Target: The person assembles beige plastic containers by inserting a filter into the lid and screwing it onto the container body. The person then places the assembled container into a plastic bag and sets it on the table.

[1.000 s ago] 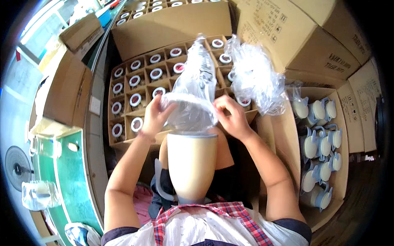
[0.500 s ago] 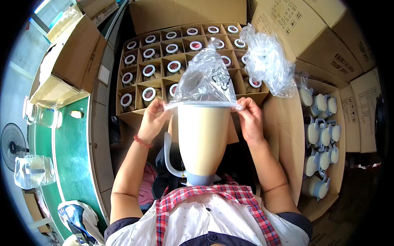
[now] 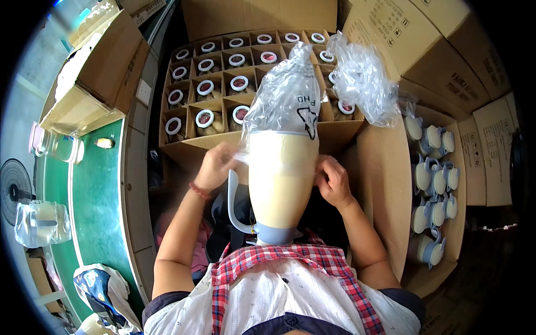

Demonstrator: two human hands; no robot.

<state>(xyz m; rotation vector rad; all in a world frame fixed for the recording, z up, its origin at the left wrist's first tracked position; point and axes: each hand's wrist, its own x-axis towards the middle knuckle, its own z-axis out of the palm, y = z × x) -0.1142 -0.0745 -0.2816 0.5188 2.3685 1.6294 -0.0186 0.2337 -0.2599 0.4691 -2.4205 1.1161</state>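
Observation:
A cream-coloured jug (image 3: 282, 184) with a blue-grey band and a curved handle (image 3: 234, 209) stands against my apron, its wide end away from me. A clear plastic bag (image 3: 285, 100) covers that wide end and part of the side wall, its loose top standing up crumpled. My left hand (image 3: 216, 166), slightly blurred, pinches the bag's edge left of the jug. On the other side, my right hand (image 3: 333, 180) is closed with curled fingers against the jug's wall at the bag's edge; the bit of film in it is mostly hidden.
Ahead, a divided carton (image 3: 206, 137) holds several items with white-ringed tops. Crumpled plastic bags (image 3: 365, 84) lie on its right corner. Several cream jugs fill an open box (image 3: 455, 245) on the right. A green table (image 3: 100, 195) at left carries a clear jar (image 3: 61, 148) and a bagged jug (image 3: 42, 223).
Both hands have moved down along the jug, drawing the bag's edge from its wide end onto its side. The bag's loose top has shifted slightly with it.

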